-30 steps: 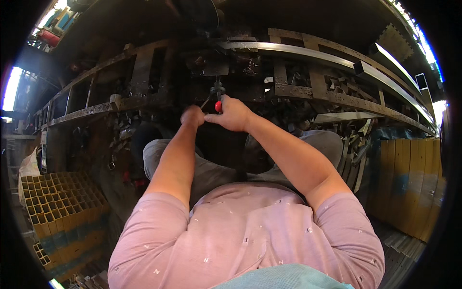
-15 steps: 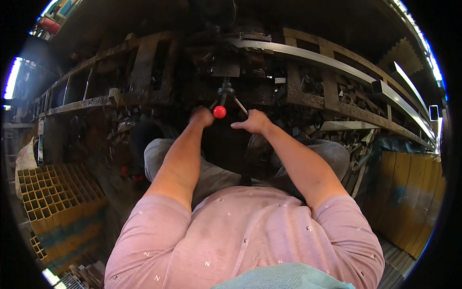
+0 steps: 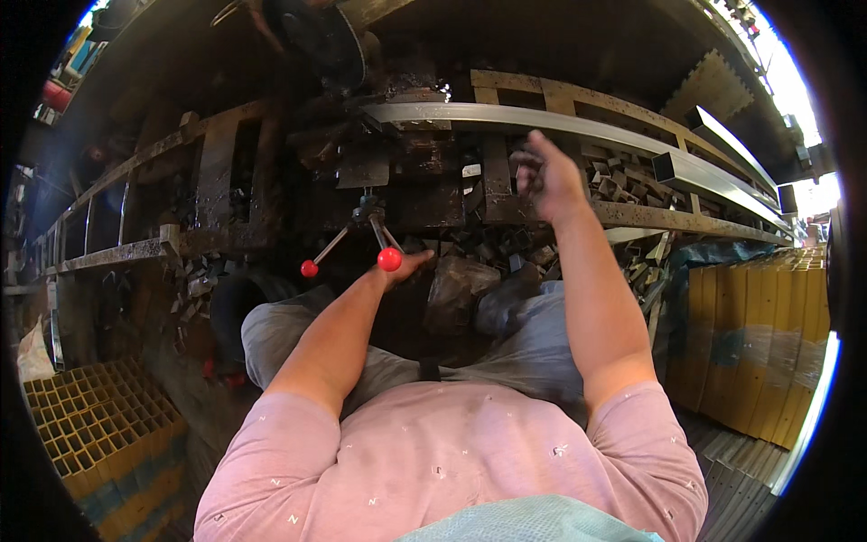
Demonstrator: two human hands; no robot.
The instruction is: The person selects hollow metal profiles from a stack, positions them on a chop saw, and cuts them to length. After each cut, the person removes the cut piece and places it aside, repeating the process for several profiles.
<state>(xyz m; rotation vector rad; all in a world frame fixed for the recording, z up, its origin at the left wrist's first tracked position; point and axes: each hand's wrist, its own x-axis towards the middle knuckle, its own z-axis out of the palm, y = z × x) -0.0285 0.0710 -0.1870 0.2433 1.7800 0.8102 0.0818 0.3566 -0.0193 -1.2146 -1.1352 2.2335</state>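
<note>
hovering free near tube edge, right fingers curl loosely; left fingers' grip unclear.

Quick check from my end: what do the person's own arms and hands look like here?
The left hand and the right hand wear no gloves. The forearms are uncovered, with no watch, band or cable visible at either wrist. Short pink sleeves, sparsely printed with small motifs, cover the upper arms.
</note>
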